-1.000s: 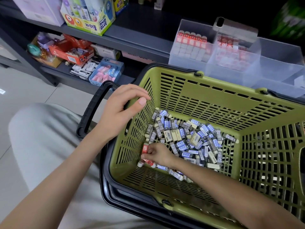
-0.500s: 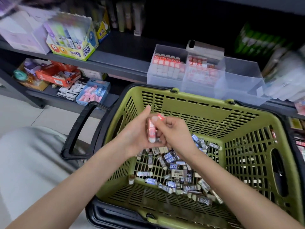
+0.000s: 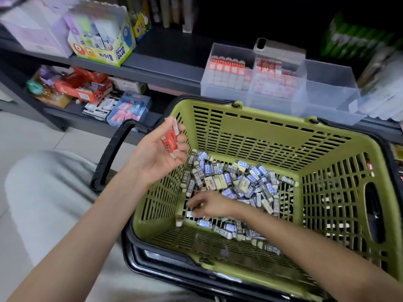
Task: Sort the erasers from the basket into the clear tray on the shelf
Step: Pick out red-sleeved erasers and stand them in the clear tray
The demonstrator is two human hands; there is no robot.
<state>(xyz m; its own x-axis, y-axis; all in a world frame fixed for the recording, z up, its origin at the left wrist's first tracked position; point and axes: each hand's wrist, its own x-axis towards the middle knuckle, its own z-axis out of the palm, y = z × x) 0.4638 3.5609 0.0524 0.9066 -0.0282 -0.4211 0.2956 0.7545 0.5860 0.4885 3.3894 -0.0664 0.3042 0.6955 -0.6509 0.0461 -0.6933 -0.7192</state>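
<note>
Above a green basket (image 3: 272, 119), seen from a head camera looking down, 2 bare hands sort erasers. Left hand (image 3: 157, 153) is raised beside the basket's left wall, palm up, with fingers and thumb curled round red erasers (image 3: 171, 138). How many it holds is hard to count. Right hand (image 3: 210, 205) is down on the basket floor near the front left corner, fingertips bent onto loose pieces. Blur hides whether they pinch anything, so I cannot tell. A pile (image 3: 231, 182) of blue, grey and cream erasers covers the floor behind it, and no red one shows among them. Beyond the basket, a clear tray (image 3: 327, 88) sits on the shelf (image 3: 165, 66), with rows (image 3: 226, 70) of red-topped erasers standing in its left compartments.

The step in hand looks like gathering matching erasers. To do it well, the right hand should rake the pile apart to expose any red pieces and pass them to the left hand. The left hand needs a firm grip on its load until it reaches the tray.
</note>
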